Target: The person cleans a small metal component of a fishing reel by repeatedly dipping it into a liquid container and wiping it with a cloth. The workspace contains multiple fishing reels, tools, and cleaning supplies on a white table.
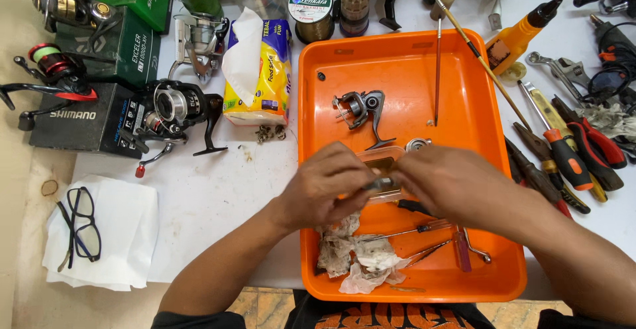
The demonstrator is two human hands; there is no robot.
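Nearest the front edge of the white desk (pixel 218 203), crumpled grey-stained paper tissue (pixel 358 256) is lying in the near left corner of the shallow orange plastic tray (pixel 318 104), with thin metal picks (pixel 424 229) beside it toward the tray's middle. Just above these, the left hand (pixel 321 186) and the right hand (pixel 457 183) are meeting over the tray's centre, fingers curled and pinching a small grey metal part (pixel 382 184) between their tips; how tightly each is gripping I cannot tell. A small clear plastic box (pixel 381 163) is sitting directly behind the part. Farther in, a stripped silver spinning reel body (pixel 361 107) is resting on the tray floor. Off the tray's right edge, red-and-black-handled screwdrivers (pixel 563 157) are lying on the desk. Toward the near left corner, black-framed glasses (pixel 81 226) are lying on a white cloth (pixel 126 236). At the far edge, a yellow tissue packet (pixel 268 77) is standing beside a black spinning reel (pixel 172 113).
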